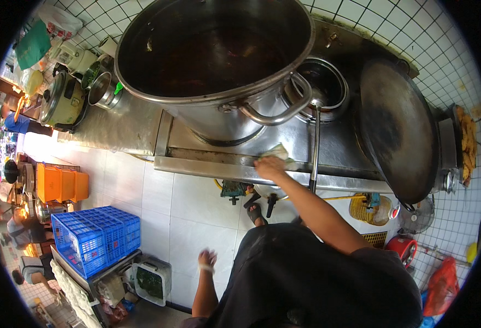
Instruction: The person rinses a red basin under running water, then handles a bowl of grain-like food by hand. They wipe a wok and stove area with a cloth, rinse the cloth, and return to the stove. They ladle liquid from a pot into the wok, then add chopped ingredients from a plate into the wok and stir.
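My right hand (270, 167) presses a pale, greenish cloth (280, 152) against the front channel of a steel stove counter (232, 169). Just behind it stands a large steel stockpot (220, 107) holding dark liquid, its loop handle (279, 117) facing me. To the right of the cloth, a long-handled ladle (317, 139) rests with its bowl on a smaller pot (322, 84) and its handle across the counter edge. My left hand (207, 258) hangs low over the tiled floor, slightly blurred, with loose fingers and nothing seen in it.
A big wok (396, 127) leans at the right. On the left counter are a rice cooker (62, 100) and a steel pot (102, 90). Blue plastic crates (97, 238) and orange bins (62, 182) stand to the left. Gas valves (232, 189) sit under the counter edge. Other people are farther left.
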### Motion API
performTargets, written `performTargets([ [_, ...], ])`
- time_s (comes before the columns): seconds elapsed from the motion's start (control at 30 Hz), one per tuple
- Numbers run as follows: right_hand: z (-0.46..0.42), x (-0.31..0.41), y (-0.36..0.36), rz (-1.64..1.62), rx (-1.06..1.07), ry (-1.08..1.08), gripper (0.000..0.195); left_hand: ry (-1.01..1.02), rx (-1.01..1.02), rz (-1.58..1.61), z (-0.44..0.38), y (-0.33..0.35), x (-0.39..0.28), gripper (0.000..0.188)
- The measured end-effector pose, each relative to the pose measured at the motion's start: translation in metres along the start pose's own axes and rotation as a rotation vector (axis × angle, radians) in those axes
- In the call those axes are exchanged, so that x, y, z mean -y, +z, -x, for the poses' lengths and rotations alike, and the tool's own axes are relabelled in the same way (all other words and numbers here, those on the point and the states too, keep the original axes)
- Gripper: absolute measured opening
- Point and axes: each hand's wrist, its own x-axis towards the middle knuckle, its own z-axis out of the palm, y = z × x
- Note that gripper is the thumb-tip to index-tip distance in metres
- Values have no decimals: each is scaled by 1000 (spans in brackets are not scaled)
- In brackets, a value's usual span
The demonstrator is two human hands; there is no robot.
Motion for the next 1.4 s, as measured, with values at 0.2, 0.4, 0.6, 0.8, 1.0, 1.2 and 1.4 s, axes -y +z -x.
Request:
performTargets([
  [0.2, -32, 99, 10, -93, -89, -240, 39, -400, -314, 299, 5, -160, 112, 8],
  [0.4, 4, 44, -6, -234, -270, -494, 29, -7, 43, -124, -29, -98, 113, 19],
  [0.6, 127, -116, 21, -189, -726, 0, 33, 27, 130, -207, 30, 46, -29, 7],
  [0.8, 107, -172, 64, -556, -760, 289, 32, 12, 169, -348, -6, 86, -87, 16],
  [1.0, 138, -174, 25, -793, -699, 238, 39, 101, 198, -373, 3, 122, -110, 12],
  [1.2, 132, -186, -39, -1786, -299, 43, 23, 92, 203, -308, 27, 128, -81, 12],
  [1.4, 107, -185, -97, -1750, -260, 133, 10, 38, 277, -262, 39, 96, -16, 5],
])
